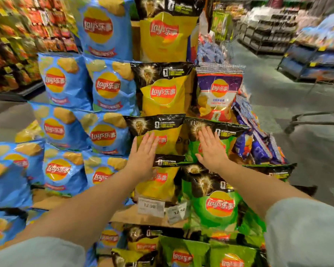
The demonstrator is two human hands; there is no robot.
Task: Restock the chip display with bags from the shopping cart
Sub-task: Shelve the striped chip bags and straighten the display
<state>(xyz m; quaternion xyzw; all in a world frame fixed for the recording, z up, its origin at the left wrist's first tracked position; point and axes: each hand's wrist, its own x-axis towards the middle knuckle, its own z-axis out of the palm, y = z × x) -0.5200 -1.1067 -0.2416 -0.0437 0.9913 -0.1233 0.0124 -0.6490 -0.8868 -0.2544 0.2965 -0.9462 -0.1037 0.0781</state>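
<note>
Left hand (143, 157) flat, fingers straight, pressed on a yellow chip bag (162, 139) at the display's (123, 214) corner. Right hand (212, 149) likewise flat against a green chip bag (206, 132) just beside. Nothing grasped. Price tags (151, 206) below.

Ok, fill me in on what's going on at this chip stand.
A person is tidying a stacked chip display. Both hands are flat and open against bags: the left hand presses a yellow bag, the right hand presses a green bag beside it. Neither hand grips anything. Blue bags fill the left side, and two price tags hang below the yellow stack.
</note>
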